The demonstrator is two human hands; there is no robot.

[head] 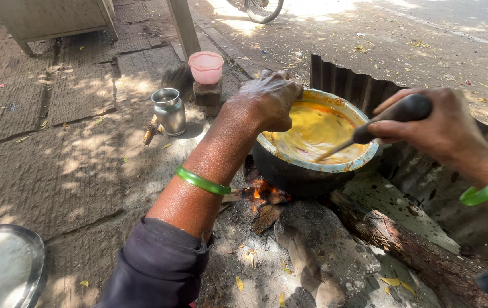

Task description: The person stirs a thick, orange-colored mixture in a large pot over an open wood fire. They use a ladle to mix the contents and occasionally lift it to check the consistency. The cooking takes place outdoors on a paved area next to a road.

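Yellow batter in blackened pot

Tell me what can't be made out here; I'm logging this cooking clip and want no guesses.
All in the head view:
- Working end of the ladle: blurred by motion, sunk in the yellow liquid.
- Pot near rim: covered by the left hand.
- Ladle handle: partly wrapped by the right hand.
- Steel plate: cut off by the bottom-left edge.
- Bicycle wheel: cut off by the top edge.
- Steel jug contents: too dark.
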